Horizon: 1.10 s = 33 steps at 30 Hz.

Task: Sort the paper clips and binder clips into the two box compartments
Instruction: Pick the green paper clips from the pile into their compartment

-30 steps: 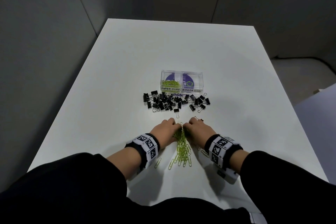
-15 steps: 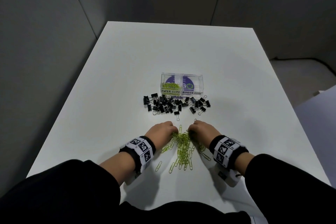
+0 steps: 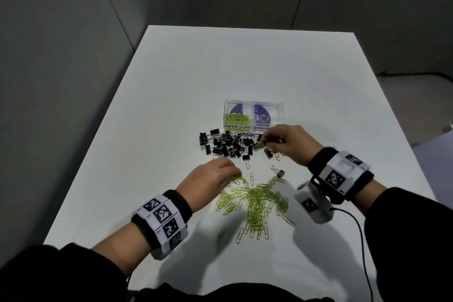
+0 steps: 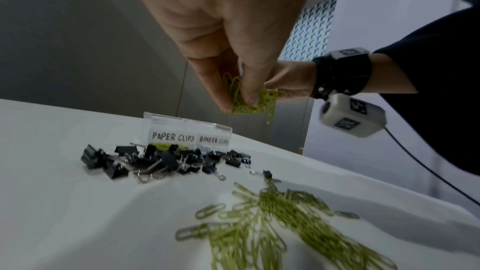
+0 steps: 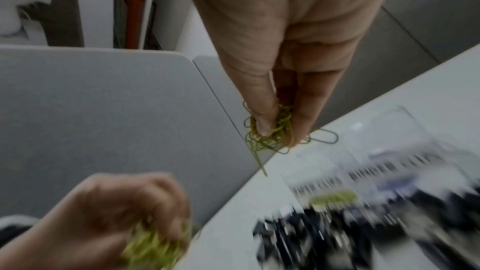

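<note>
Two bunches of yellow-green wire paper clips (image 4: 242,98) are pinched, one in our left hand (image 3: 213,176), one in our right hand (image 3: 290,142) near the clear two-compartment plastic box (image 3: 253,115). Dangling clips could snag and drop among the black binder clips (image 3: 228,144). Paper-clip compartment partly filled; binder compartment looks empty.
</note>
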Tool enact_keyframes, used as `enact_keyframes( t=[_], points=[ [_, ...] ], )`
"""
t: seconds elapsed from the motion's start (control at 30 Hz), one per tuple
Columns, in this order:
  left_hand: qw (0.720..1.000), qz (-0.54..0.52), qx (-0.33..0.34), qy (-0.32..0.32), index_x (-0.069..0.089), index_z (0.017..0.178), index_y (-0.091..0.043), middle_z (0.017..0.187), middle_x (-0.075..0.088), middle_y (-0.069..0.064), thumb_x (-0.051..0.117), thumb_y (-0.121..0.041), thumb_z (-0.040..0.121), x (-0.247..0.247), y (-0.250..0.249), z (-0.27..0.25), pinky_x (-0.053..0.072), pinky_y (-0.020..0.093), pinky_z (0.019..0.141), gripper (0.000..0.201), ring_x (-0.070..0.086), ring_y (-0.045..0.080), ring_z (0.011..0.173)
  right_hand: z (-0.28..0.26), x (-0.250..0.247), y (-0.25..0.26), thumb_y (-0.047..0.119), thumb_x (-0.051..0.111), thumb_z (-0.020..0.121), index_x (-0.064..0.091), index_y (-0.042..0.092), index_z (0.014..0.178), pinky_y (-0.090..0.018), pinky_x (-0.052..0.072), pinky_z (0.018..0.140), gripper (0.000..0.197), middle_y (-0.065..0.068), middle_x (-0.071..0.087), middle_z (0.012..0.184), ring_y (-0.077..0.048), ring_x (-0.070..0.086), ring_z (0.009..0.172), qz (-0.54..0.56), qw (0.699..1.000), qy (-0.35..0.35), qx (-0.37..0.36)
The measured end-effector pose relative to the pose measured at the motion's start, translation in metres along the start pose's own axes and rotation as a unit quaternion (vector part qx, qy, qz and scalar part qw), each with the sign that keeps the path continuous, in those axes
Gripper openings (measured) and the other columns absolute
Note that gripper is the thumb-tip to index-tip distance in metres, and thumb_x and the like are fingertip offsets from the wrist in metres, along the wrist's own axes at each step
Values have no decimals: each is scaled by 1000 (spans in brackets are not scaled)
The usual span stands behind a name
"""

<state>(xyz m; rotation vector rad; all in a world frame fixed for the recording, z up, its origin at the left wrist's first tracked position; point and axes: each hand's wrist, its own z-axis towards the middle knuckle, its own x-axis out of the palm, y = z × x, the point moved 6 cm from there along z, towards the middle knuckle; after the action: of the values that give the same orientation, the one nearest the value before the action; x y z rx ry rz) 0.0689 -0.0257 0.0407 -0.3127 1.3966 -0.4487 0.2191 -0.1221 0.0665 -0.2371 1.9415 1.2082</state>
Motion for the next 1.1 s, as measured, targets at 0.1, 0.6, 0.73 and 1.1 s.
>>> enact_keyframes(
  t=[0.1, 0.6, 0.73, 1.1],
  points=[
    [999, 1, 13, -42, 69, 102, -13, 100, 68, 3, 61, -12, 84, -20, 4, 4, 55, 23, 65, 19, 68, 18, 82, 31, -28, 18, 6, 59, 87, 66, 6, 103, -7, 45, 68, 18, -2, 61, 91, -11, 57, 73, 17, 997, -74, -18],
    [997, 45, 13, -58, 68, 103, -9, 96, 67, 8, 51, -21, 87, -55, 71, 90, 52, 26, 61, 27, 66, 25, 78, 127, 7, -8, 8, 48, 93, 59, 7, 119, -26, 43, 89, 29, -12, 63, 120, -23, 60, 105, -48, 997, -47, 38],
    [999, 28, -42, 16, 65, 112, -8, 109, 64, 10, 53, -14, 92, -35, 87, 134, 48, 33, 77, 24, 62, 28, 94, 80, 5, -30, 11, 49, 93, 62, 7, 111, -21, 40, 80, 23, -11, 65, 112, -13, 55, 89, -46, 997, -39, 39],
    [978, 132, -77, 139, 57, 124, -22, 129, 53, 0, 45, -6, 90, 3, 80, 151, 44, 31, 83, 39, 48, 20, 118, -4, 46, -76, 16, 50, 93, 61, 11, 114, -25, 42, 83, 25, -7, 62, 117, -22, 59, 101, -136, 987, 68, 59]
  ],
)
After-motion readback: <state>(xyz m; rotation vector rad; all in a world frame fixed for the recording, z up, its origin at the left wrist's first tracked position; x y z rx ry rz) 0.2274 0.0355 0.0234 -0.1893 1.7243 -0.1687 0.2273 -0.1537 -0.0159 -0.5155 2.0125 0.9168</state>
